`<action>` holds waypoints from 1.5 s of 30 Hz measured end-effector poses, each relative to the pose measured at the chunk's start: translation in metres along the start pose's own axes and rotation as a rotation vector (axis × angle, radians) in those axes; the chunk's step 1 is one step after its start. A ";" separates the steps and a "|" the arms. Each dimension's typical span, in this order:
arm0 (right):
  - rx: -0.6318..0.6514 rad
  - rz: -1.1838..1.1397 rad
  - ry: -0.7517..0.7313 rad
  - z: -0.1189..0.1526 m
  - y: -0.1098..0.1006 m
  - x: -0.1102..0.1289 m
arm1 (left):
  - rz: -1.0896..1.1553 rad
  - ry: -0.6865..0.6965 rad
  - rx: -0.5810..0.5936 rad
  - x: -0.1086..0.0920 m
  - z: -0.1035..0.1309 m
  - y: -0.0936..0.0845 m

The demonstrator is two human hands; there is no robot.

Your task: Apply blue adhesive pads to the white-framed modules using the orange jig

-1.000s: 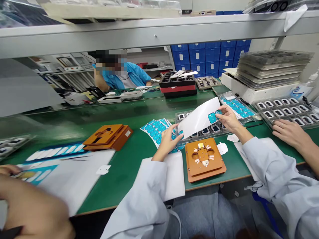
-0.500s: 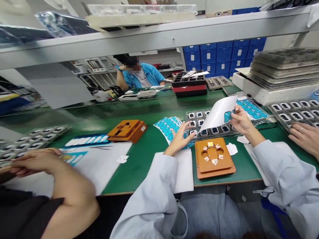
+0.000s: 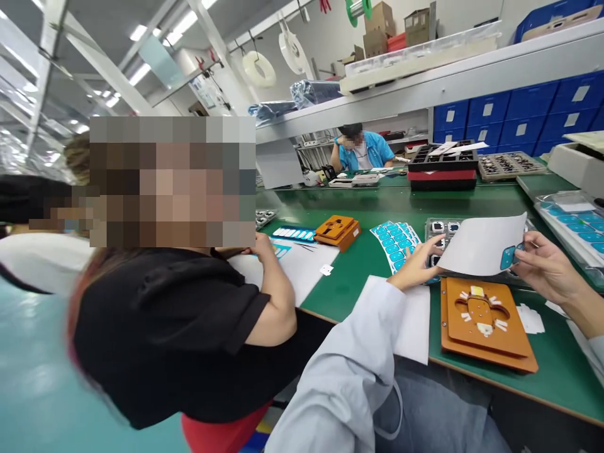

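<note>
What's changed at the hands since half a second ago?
The view has swung left. The left hand, just clear of the white sheet before, is back at its left edge; whether it grips is unclear. The sheet has come down, less curled. The right hand still pinches its right end; the orange fixture and fanned blue sticker sheets stay put.

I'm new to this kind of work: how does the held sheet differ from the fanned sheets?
The held sheet shows mostly bare white; the fanned sheets bear rows of blue patches. The held sheet is lifted and curved; the fanned sheets lie on the table. Both carry blue, rounded patches.
</note>
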State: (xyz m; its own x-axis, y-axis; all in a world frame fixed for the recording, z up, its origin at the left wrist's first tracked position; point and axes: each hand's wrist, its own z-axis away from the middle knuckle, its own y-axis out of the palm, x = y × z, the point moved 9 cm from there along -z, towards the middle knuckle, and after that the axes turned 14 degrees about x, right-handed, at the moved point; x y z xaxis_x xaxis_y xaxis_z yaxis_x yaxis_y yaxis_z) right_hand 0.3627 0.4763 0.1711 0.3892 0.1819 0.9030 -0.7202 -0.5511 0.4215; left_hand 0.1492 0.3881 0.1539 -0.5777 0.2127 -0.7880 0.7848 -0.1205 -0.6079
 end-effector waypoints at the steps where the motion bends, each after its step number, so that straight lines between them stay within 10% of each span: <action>1: -0.026 0.013 -0.005 -0.001 -0.003 0.000 | 0.016 0.021 -0.020 0.001 0.000 -0.001; 17: -0.295 0.381 -0.209 -0.015 -0.050 0.003 | -0.059 0.213 -0.253 0.005 -0.002 -0.027; 30: -0.343 0.550 -0.298 -0.020 -0.070 0.002 | -0.096 0.113 -0.348 0.009 0.005 -0.037; 45: -0.679 0.661 -0.333 -0.003 -0.120 0.042 | -0.037 0.259 -0.194 -0.038 0.016 -0.017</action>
State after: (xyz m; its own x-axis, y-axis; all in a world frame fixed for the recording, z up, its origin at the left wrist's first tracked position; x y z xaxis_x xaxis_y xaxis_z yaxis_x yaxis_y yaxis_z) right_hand 0.4640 0.5521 0.1586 -0.1416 -0.2874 0.9473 -0.9844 0.1415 -0.1042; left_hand 0.1541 0.3669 0.1931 -0.5502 0.4558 -0.6997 0.8066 0.0735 -0.5864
